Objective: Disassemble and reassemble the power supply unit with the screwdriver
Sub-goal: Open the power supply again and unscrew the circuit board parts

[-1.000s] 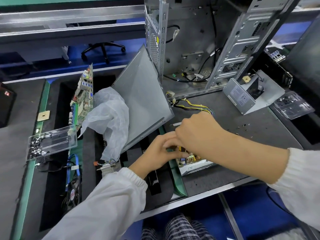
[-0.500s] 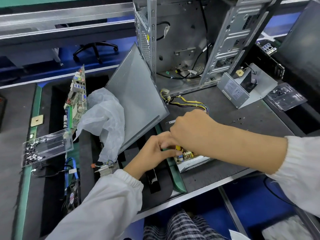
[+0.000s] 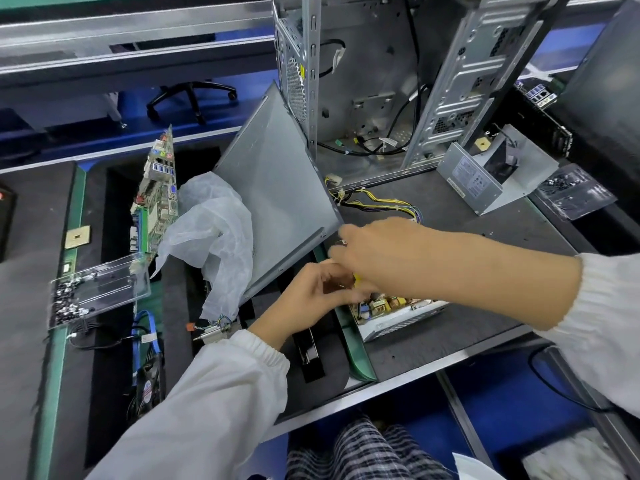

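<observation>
Power supply unit [image 3: 398, 313] is lying opened near the front edge of the dark surface [image 3: 450, 341], its circuit board with coils and capacitors showing inside the pale tray, most of it hidden under the forearm. Left hand [image 3: 311, 292] is reaching in at the unit's near-left corner with fingers curled toward the board; whether its grip is pinching a small part or a screw I cannot tell, since the fingertips are blurred and partly covered. Right hand [image 3: 377, 251] is hovering just above it, palm down, knuckles bent, with a yellow patch showing under it; its grip may be clenched round a screwdriver handle, but that too I cannot tell. Compared with a second ago, the right hand is sitting a little further left and its fingers are spreading slightly, while the left hand is working at the same corner, so in my judgement the person is in the middle of one fastening or loosening step rather than moving on. Yellow and black cable bundle [image 3: 381, 204] is trailing from behind the right hand. Further off, the grey side panel [image 3: 273, 202] is leaning over a crumpled white bag [image 3: 214, 233], the unit's metal cover [image 3: 485, 174] is resting to the right, and the open computer case [image 3: 374, 81] is standing at the back.
</observation>
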Demonstrator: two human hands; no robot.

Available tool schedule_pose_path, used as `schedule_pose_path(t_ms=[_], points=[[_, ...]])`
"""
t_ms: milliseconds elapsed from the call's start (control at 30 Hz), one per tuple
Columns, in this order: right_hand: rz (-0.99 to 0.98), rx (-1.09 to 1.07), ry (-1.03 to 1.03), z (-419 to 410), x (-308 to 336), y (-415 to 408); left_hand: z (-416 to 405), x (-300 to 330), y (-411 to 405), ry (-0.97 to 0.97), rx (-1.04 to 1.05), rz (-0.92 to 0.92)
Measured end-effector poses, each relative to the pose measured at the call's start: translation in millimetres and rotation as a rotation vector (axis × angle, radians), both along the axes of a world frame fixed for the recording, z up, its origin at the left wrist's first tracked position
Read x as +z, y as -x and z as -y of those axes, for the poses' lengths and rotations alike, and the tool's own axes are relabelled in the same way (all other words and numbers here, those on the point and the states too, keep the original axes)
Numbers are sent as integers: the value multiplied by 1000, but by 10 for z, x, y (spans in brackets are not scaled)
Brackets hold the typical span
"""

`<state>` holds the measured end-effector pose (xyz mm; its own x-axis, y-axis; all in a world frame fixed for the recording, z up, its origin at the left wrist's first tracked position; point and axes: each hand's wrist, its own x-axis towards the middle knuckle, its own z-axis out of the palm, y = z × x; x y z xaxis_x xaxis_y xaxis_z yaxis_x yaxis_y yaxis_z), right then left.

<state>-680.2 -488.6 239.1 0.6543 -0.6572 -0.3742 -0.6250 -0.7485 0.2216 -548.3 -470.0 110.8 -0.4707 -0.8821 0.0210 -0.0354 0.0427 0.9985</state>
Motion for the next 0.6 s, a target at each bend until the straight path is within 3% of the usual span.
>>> schedule_pose_path(t_ms=[100, 433, 600], points=[[25, 77, -81, 8, -17, -1, -17, 34, -39, -16, -41, 7], [-10, 14, 96, -119, -16, -4, -122, -107, -68, -44, 85, -3], [-47, 27, 152, -176, -30, 32, -159, -11, 84, 73, 168, -7]])
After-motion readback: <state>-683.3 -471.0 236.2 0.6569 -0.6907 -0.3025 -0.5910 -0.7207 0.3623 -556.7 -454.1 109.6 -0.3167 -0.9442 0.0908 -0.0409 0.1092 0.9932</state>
